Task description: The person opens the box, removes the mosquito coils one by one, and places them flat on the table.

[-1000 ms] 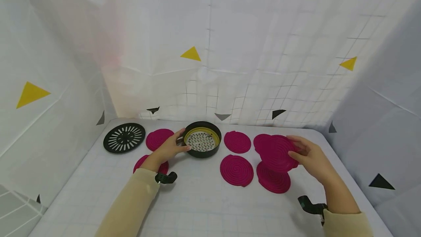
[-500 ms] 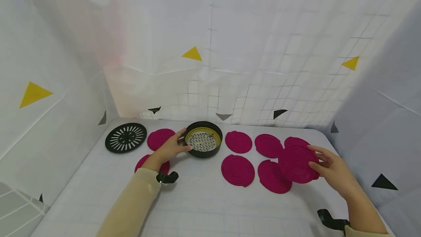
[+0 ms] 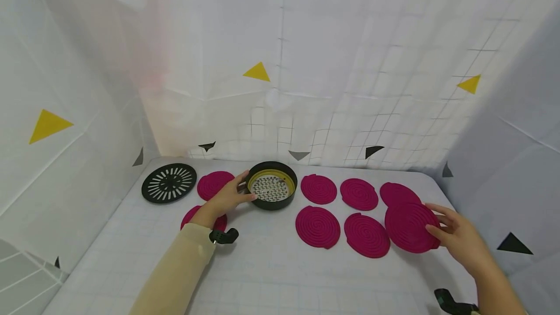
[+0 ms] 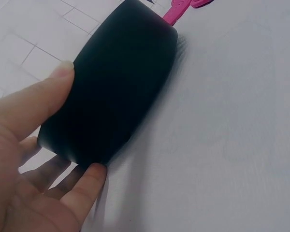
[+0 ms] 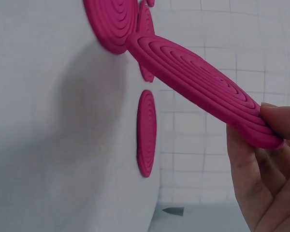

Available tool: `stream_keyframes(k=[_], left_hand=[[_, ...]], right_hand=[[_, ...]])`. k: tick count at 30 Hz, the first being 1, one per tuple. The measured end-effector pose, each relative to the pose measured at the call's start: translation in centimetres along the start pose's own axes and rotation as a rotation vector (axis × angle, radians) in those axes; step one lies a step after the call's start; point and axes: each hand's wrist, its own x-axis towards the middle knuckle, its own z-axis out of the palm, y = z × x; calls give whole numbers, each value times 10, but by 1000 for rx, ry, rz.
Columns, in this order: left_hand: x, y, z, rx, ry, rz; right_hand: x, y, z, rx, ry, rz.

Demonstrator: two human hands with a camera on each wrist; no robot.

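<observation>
My right hand (image 3: 457, 237) pinches a magenta spiral-ridged coaster (image 3: 410, 228) by its right edge, thumb on top and fingers beneath. In the right wrist view that coaster (image 5: 198, 79) is tilted and held above the table. In the head view it overlaps the front of a coaster (image 3: 395, 193) lying behind it. My left hand (image 3: 227, 198) grips the left side of a round black container (image 3: 272, 205) with a yellow ring and a perforated silvery disc inside. The left wrist view shows thumb and fingers around the dark wall of the container (image 4: 116, 82).
Several magenta coasters lie flat in two rows, such as one coaster (image 3: 317, 227) right of the container. Two more, including a coaster (image 3: 215, 183), lie by the left forearm, one partly hidden. A black slotted disc (image 3: 169, 183) lies at the far left of the white table (image 3: 262, 276).
My right hand has carried the coaster rightward and a little toward me, uncovering the coasters it overlapped before. The left hand and the container stay in place.
</observation>
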Motion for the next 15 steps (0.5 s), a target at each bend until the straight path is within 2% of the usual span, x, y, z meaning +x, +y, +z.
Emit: stream_keyframes(k=[9,15], left_hand=[[1,-3,0,-2,-2,7],[2,-4,0,-7,-3,5]], right_hand=[[-3,18,0,4,3,106],[-2,36,-1,52,0,136]])
